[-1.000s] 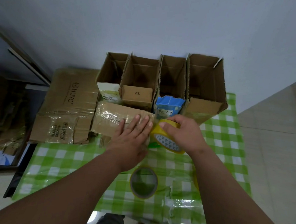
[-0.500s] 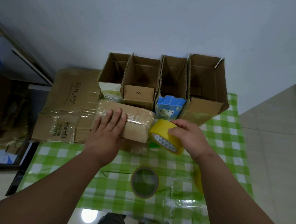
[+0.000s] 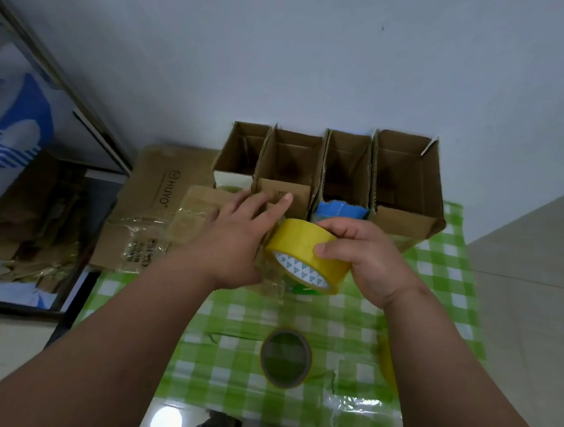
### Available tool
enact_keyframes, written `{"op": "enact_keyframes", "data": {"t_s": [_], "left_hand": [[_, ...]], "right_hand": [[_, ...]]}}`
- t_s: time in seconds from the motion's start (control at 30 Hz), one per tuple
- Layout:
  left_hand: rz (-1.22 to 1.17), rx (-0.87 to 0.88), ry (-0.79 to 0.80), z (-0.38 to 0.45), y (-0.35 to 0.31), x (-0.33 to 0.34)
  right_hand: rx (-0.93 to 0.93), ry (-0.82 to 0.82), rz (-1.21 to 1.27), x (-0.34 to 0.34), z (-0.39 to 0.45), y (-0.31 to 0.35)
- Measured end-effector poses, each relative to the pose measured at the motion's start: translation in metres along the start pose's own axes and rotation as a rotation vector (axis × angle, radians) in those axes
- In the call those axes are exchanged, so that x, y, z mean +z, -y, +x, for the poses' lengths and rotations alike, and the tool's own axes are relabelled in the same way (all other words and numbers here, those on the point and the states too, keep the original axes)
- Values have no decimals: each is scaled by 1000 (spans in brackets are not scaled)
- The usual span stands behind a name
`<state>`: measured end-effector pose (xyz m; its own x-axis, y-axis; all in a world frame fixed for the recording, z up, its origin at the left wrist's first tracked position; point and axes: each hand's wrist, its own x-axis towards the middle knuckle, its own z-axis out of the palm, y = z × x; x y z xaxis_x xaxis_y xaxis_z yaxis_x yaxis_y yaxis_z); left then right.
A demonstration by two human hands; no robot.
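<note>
The person's right grip (image 3: 367, 261) is clamped on a yellow tape roll (image 3: 305, 247). The thumb is on the near side and the fingers curl over the top. It holds the roll up just above the desk (image 3: 241, 323). The left grip (image 3: 236, 240) is right next to the roll. Its fingers are flat and apart, and they press down on a small brown box (image 3: 198, 214) with shiny tape on it. I think the tape roll is light and stiff, a hard ring that will not squash. Its outside looks smooth and a bit slippery, so holding it across the wide band seems best. The box looks light and could slide, so it needs a flat push. Behind both grips stand four open boxes (image 3: 405, 174). Nearer than the grips lies an empty tape ring (image 3: 285, 357).
</note>
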<state>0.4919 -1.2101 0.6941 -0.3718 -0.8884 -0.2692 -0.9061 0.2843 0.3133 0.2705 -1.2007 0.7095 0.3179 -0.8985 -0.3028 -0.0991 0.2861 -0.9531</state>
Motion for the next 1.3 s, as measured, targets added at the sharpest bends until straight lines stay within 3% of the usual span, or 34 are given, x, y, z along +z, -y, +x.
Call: {"op": "enact_keyframes", "data": {"t_s": [0.17, 0.4, 0.77, 0.87, 1.03, 1.2, 1.3], "left_hand": [[-21, -6, -20, -8, 3, -12], [-96, 16, -105, -22, 9, -14], [-185, 46, -57, -33, 10, -18], [-182, 99, -80, -29, 11, -20], [-50, 75, -75, -23, 32, -11], [-14, 83, -160, -34, 47, 22], [-24, 66, -279, -44, 54, 41]], "right_hand": [[-1, -19, -13, 6, -4, 2], [-14, 59, -293, 6, -17, 2], [74, -97, -364, 7, -24, -25], [95, -108, -312, 12, -23, -33], [228, -95, 63, 34, -16, -43], [399, 2, 220, 64, -13, -64], [440, 49, 154, 76, -13, -78]]}}
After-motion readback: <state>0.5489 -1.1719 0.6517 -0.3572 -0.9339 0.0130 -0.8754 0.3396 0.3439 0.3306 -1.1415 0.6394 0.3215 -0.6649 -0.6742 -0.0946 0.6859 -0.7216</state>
